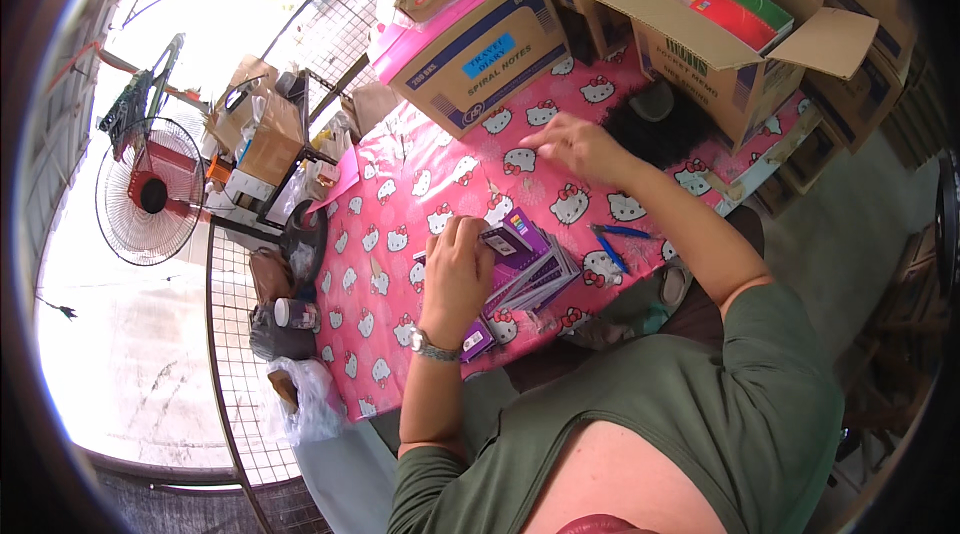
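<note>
Several small purple notebooks (538,284) lie in a fanned, uneven pile near the table's front edge. My left hand (458,262), with a watch on its wrist, grips the left side of a purple notebook (512,239) on this pile, its fingers curled over the edge. My right hand (582,148) reaches over the table beyond the pile, well apart from it. Its thumb and fingertips are drawn together to the left; anything between them is too small to make out. Blue-handled pliers (618,242) lie spread on the cloth, right of the notebooks.
A pink cartoon-cat cloth (385,234) covers the table. A closed carton (480,54) stands at the back, an open carton (700,59) of colourful notebooks at the back right. A black brush-like thing (660,124) lies before it. A fan (152,194) stands at far left.
</note>
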A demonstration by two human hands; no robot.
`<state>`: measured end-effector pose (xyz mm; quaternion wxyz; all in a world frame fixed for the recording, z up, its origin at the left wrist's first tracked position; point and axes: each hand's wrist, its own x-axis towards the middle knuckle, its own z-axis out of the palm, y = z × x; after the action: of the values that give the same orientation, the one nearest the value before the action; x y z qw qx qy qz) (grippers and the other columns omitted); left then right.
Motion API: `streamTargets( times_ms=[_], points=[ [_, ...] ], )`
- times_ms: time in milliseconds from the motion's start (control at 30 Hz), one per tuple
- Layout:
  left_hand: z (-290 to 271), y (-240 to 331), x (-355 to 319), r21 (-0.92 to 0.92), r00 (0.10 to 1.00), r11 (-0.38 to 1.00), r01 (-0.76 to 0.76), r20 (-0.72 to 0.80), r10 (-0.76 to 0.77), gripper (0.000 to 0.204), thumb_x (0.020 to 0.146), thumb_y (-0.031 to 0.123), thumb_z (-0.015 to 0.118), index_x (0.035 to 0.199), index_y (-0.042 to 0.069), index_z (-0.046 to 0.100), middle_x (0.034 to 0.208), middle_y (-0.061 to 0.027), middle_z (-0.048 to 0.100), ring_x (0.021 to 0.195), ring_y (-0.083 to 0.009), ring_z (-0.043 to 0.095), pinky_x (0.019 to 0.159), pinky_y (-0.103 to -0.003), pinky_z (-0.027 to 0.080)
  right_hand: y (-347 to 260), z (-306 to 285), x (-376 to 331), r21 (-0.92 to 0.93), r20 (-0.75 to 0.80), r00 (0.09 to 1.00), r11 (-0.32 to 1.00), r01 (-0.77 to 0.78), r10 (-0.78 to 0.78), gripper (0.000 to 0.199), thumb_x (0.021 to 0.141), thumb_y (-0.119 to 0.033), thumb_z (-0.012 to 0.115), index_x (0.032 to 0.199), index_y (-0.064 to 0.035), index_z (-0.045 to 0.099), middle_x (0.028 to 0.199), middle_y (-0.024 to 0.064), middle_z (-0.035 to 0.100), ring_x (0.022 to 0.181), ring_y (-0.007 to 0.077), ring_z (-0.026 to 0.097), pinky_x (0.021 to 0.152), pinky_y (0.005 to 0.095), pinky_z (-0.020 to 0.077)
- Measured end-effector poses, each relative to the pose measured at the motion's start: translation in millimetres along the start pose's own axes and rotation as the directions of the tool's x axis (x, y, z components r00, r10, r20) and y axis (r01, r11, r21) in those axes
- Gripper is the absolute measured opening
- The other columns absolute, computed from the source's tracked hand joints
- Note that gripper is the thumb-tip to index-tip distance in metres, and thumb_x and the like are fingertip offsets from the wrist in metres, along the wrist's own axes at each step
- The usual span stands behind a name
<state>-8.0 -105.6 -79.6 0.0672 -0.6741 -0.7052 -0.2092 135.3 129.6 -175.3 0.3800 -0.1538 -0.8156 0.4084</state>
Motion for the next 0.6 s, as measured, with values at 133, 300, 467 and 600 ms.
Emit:
streamTargets(
  times_ms=[133, 300, 467, 600],
  points=[
    [12, 9, -6, -0.016, 0.998, 1.0, 0.024, -0.057, -0.025, 0.019, 0.089, 0.007, 0.058, 0.107, 0.002, 0.057, 0.095, -0.0138, 0.063, 0.095, -0.0322, 0.061, 0.089, -0.043, 0.041, -75, -15, -14, 0.078, 0.255, 0.929, 0.964, 0.256, -0.267, 0.02, 0.091, -0.02, 0.071, 0.11, -0.0141, 0.076, 0.096, 0.0052, 0.065, 0.093, 0.0229, 0.064, 0.084, 0.0365, 0.0497],
    [12, 15, -15, -0.015, 0.995, 1.0, 0.014, -0.101, -0.016, 0.017, 0.09, 0.008, 0.061, 0.106, 0.002, 0.059, 0.094, -0.0127, 0.064, 0.091, -0.0305, 0.061, 0.089, -0.041, 0.04, -86, -2, -25, 0.04, 0.084, 0.92, 0.923, 0.382, -0.384, 0.016, 0.085, -0.016, 0.074, 0.1, -0.0142, 0.074, 0.094, 0.004, 0.067, 0.091, 0.0252, 0.063, 0.084, 0.0405, 0.0495],
    [12, 17, -19, -0.025, 0.992, 1.0, 0.013, -0.128, -0.016, 0.018, 0.09, 0.009, 0.063, 0.107, 0.003, 0.059, 0.094, -0.0123, 0.063, 0.091, -0.03, 0.06, 0.091, -0.041, 0.039, -94, 12, -32, -0.086, 0.032, 0.893, 0.888, 0.451, -0.45, 0.012, 0.083, -0.013, 0.073, 0.096, -0.0132, 0.073, 0.094, 0.002, 0.067, 0.092, 0.0233, 0.063, 0.086, 0.0404, 0.0473],
    [15, 16, -21, -0.028, 0.989, 1.0, 0.012, -0.147, -0.016, 0.018, 0.09, 0.009, 0.063, 0.107, 0.004, 0.059, 0.094, -0.0122, 0.064, 0.091, -0.0301, 0.06, 0.093, -0.042, 0.039, -93, 13, -34, -0.091, 0.036, 0.856, 0.852, 0.516, -0.515, 0.011, 0.085, -0.01, 0.074, 0.095, -0.0121, 0.072, 0.094, 0.0012, 0.069, 0.093, 0.0218, 0.063, 0.086, 0.039, 0.048]
  ],
)
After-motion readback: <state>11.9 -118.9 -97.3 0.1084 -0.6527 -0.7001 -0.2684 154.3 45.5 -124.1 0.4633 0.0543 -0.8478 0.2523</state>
